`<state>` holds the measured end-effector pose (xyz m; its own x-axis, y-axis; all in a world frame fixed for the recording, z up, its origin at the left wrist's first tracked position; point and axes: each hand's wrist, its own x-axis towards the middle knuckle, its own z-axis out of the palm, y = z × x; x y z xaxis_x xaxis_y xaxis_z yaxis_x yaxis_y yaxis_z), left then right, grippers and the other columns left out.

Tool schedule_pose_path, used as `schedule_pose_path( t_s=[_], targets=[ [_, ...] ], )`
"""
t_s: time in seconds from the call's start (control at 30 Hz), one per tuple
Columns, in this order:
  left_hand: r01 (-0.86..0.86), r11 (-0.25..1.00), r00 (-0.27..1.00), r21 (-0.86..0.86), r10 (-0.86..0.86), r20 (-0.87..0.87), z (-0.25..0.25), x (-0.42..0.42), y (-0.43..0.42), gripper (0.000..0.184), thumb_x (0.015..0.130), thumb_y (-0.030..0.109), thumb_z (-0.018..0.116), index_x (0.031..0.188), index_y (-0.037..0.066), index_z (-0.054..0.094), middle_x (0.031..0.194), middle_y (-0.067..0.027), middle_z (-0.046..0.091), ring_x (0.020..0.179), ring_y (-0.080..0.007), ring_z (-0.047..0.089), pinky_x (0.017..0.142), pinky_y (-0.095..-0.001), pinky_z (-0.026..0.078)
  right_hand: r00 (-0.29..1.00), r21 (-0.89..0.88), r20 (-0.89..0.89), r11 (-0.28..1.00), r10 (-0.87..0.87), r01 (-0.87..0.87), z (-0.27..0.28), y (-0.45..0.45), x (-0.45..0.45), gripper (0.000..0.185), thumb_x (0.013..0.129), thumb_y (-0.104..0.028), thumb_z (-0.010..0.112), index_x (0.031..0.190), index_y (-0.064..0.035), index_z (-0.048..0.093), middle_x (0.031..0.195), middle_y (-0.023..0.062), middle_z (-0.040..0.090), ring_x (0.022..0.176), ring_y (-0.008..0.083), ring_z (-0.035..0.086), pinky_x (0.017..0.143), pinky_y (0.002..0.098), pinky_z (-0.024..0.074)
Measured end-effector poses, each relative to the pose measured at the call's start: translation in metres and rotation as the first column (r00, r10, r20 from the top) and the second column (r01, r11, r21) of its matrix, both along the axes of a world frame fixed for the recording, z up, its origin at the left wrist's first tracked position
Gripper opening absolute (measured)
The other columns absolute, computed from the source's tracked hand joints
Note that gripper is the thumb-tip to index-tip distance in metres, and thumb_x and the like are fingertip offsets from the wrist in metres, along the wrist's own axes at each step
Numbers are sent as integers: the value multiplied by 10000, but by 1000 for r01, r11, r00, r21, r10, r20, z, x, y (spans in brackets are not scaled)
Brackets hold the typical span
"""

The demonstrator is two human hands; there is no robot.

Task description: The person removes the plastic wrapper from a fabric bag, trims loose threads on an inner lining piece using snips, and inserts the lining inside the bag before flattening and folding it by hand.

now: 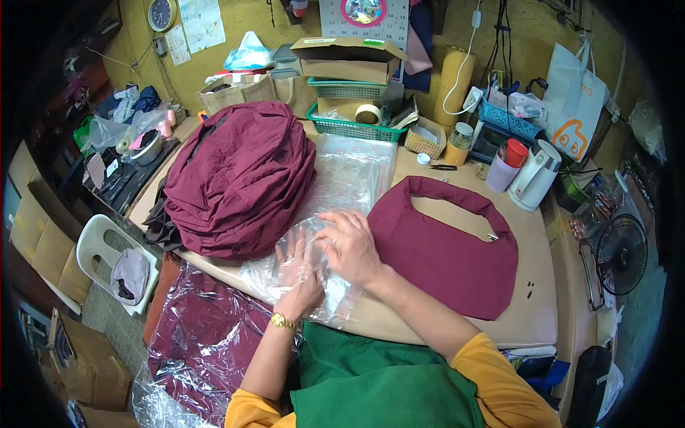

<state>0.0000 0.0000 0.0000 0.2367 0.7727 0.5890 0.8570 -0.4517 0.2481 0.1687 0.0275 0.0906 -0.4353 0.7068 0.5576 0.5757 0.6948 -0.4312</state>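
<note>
A clear plastic bag (pixel 335 296) lies at the table's front edge, between a heap of maroon fabric bags and one flat maroon bag. My left hand (pixel 300 274) reaches into the plastic bag, its fingers spread under the film. Over the same plastic, my right hand (pixel 351 248) has its fingers bent and its thumb at the film, seemingly pinching it. To the right, the maroon shoulder bag (pixel 446 257) lies flat with its strap looped toward the back. The maroon heap (pixel 239 178) rises at the left. More clear plastic bags (pixel 357 167) are stacked behind my hands.
Maroon items in clear plastic (pixel 207 335) hang below the table's left front. At the back stand green baskets (pixel 357 130) with tape, a jar (pixel 459 143), black snips (pixel 444 167) and an electric kettle (pixel 535 175). A white chair (pixel 107 242) is at left, a fan (pixel 621 253) at right.
</note>
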Motion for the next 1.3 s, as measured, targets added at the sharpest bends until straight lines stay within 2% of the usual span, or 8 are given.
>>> schedule_pose_path(
  t_s=[0.1, 0.2, 0.33, 0.57, 0.73, 0.83, 1.0, 1.3],
  targets=[
    [-192, 932, 925, -307, 68, -373, 9, 2, -1, 716, 820, 373, 715, 1428, 91, 463, 1532, -218, 354, 1416, -429, 317, 1152, -553, 256, 950, 178, -203, 963, 238, -203, 10, -47, -7, 203, 779, -34, 646, 981, -50, 649, 1030, 142, 639, 955, 324, 636, 842, 431, 513],
    [60, 992, 996, -113, -52, 77, 7, 1, 6, 421, 797, 285, 746, 1152, 79, 653, 1274, -187, 600, 1193, -393, 542, 974, -474, 426, 872, -208, -67, 848, 484, -487, -20, -84, -5, 245, 776, -7, 621, 1020, 4, 618, 1093, 176, 619, 943, 365, 630, 822, 425, 522],
    [7, 996, 980, -85, 10, 197, 15, 2, 21, 144, 822, 166, 721, 803, 50, 639, 822, -147, 639, 788, -336, 618, 678, -425, 471, 880, -324, 254, 893, 401, -313, -51, -80, -13, 319, 806, -19, 566, 1113, 68, 589, 1175, 238, 600, 1059, 393, 608, 967, 454, 473],
    [207, 965, 971, -160, -183, 156, 23, -22, 23, 139, 806, 151, 727, 858, 47, 653, 813, -150, 628, 786, -377, 615, 720, -459, 477, 681, -58, 731, 998, 40, 3, -44, -84, -22, 470, 845, -150, 534, 1204, 154, 522, 1213, 313, 551, 1082, 381, 571, 993, 476, 419],
    [41, 950, 937, -309, 70, 341, 40, -7, 25, 187, 892, 182, 633, 849, 0, 626, 731, -240, 611, 698, -438, 605, 643, -498, 461, 810, -158, 567, 985, 146, -66, -48, -67, -29, 411, 878, -201, 563, 1125, 127, 565, 1178, 295, 552, 1075, 366, 549, 970, 471, 420],
    [144, 949, 834, -279, 35, 550, 42, 1, 24, 198, 914, 215, 616, 892, 19, 625, 830, -199, 656, 796, -400, 622, 749, -497, 471, 861, -187, 492, 981, 128, -39, -59, -56, -29, 395, 903, -249, 582, 1082, 102, 607, 1200, 307, 541, 1168, 387, 514, 990, 513, 404],
    [-121, 982, 989, -148, 131, 60, 12, -22, -22, 556, 900, 137, 609, 1394, -49, 432, 1400, -316, 448, 1296, -480, 432, 1104, -464, 360, 806, -48, 586, 996, 84, -68, -66, -52, -32, 388, 880, -195, 543, 1142, 84, 604, 1136, 324, 589, 1121, 420, 565, 977, 527, 428],
    [-154, 981, 964, -119, 176, 201, 13, -23, -32, 500, 839, -73, 512, 1337, -74, 475, 1380, -328, 476, 1162, -447, 572, 971, -452, 487, 892, -207, 444, 978, 78, 18, -78, 1, -55, 407, 907, -259, 581, 1166, 54, 566, 974, 229, 649, 1048, 424, 600, 934, 509, 462]
  ],
)
